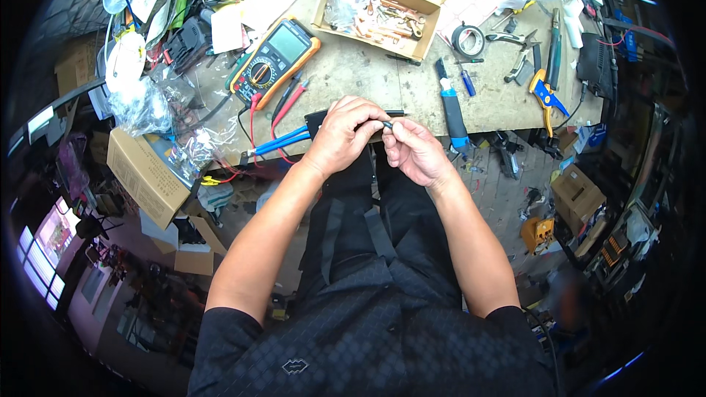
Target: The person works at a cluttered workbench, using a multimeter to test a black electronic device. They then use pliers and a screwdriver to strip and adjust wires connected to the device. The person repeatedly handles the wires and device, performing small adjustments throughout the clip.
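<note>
My left hand (347,132) and my right hand (419,151) meet at the near edge of the workbench. Thumb and fingers of both pinch a small dark piece (387,124), perhaps a cable end or plug; its kind is too small to make out. A thin black cord (373,167) hangs below it, over my lap. Beside my left hand lies a flat black object (315,119), partly covered by the hand. Two blue rods or handles (279,142) stick out to its left. A multimeter (272,62) in an orange case lies beyond, with red and black test probes (293,101) near my left wrist.
An open cardboard box (382,18) of copper-coloured parts stands at the back. To the right lie a blue-and-black knife-like tool (453,110), a small blue screwdriver (468,82), black tape (468,41) and yellow-and-blue cutters (548,99). Plastic bags (140,106) and a carton (147,176) crowd the left.
</note>
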Demonstrator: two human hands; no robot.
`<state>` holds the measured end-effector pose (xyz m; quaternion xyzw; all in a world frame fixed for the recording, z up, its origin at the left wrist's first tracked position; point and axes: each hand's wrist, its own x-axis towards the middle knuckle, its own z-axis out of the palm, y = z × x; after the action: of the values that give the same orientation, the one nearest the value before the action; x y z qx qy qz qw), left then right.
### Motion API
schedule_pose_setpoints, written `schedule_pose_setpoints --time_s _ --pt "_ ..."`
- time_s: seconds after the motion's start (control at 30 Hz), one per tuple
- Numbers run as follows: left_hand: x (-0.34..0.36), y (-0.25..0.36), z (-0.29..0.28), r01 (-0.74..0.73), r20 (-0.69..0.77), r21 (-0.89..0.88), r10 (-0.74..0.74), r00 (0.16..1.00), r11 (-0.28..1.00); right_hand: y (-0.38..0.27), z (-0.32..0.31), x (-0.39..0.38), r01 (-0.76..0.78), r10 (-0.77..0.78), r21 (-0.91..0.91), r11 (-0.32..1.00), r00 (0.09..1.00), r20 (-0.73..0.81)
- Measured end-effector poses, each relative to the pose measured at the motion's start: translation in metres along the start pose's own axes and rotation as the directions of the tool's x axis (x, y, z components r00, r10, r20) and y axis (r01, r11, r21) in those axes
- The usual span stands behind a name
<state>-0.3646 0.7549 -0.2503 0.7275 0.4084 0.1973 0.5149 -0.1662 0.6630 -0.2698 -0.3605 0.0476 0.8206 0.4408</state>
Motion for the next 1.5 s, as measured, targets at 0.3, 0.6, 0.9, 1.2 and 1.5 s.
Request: schedule_pose_setpoints --time_s 0.3,0.6,0.9,1.2,1.5 --pt "0.001 0.003 0.012 -0.047 -0.027 0.225 0.055 0.998 0.973 -0.024 0.020 -0.011 0.039 -0.279 -0.739 0.673 0.938 -0.205" --pt "0.002 0.002 0.016 -0.120 -0.051 0.265 0.138 0.989 0.957 -0.034 0.058 -0.002 -0.150 -0.509 -0.948 -0.281 0.861 0.015" --pt "0.002 0.004 0.016 -0.141 -0.035 0.299 0.159 0.987 0.944 -0.043 0.079 0.006 -0.285 -0.380 -0.895 -0.343 0.914 -0.145" --pt "0.001 0.005 0.018 -0.162 -0.019 0.349 0.180 0.983 0.923 -0.037 0.069 0.010 -0.279 -0.367 -0.873 -0.401 0.922 -0.126" --pt "-0.002 0.000 0.022 -0.192 -0.005 0.429 0.214 0.977 0.883 -0.039 0.079 0.014 -0.372 -0.306 -0.836 -0.403 0.916 -0.260"
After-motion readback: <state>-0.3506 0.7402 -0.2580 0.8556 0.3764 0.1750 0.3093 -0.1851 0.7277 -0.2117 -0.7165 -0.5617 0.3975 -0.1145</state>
